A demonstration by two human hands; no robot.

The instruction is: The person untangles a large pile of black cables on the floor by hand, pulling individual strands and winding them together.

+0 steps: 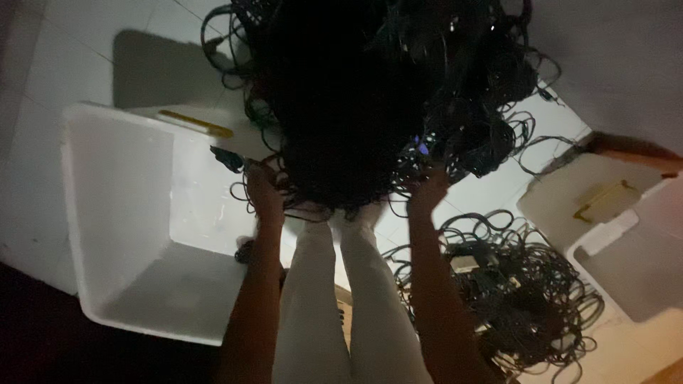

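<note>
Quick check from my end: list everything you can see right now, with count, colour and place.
Big cable tangle: one, black, top centre, both hands in it.
Smaller cable pile: one, black, on the floor at right.
Large bin: one, white, left, open.
Second bin: one, white, right edge, yellow latch.
Yellow strip: one, by the left bin's far rim.
Floor: pale tiles.
Legs: two, white trousers, centre.
Left hand: gripping cables.
Right hand: gripping cables.

The pale tiled floor [64,64] bears two white bins [121,213] [626,242] and tangled black cables [512,291].
</note>
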